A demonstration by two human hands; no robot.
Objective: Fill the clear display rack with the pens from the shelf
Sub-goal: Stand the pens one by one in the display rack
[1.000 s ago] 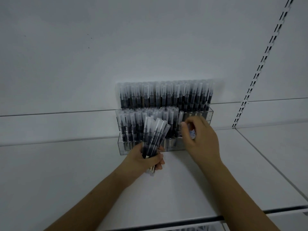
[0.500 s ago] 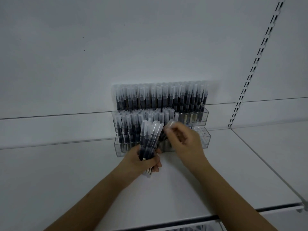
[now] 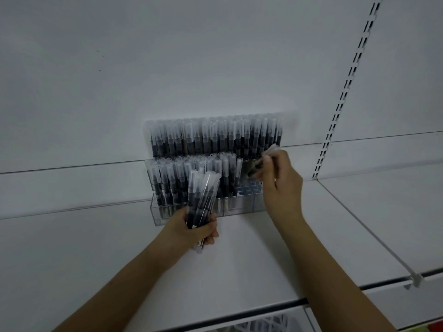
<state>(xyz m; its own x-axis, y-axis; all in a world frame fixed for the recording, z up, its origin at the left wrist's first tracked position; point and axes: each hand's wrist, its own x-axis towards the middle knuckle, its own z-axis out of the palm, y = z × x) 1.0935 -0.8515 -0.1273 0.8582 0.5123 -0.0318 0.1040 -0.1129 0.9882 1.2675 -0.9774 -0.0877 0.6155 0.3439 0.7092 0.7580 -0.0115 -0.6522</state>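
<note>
right hand (image 3: 279, 185) pinches dark clear-capped pen (image 3: 262, 161)

Clear tiered rack (image 3: 158, 213) at frame centre, packed with upright dark clear-capped pens (image 3: 215, 137); its lower right slots (image 3: 249, 189) are open.

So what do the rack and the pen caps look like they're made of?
Rack: clear, glossy, rigid plastic, probably acrylic; the pen barrels and the shelf show through its front wall. Pen caps: frosted translucent plastic, likely; dark tips show dimly through them. Dim light leaves the exact finish uncertain.
</note>
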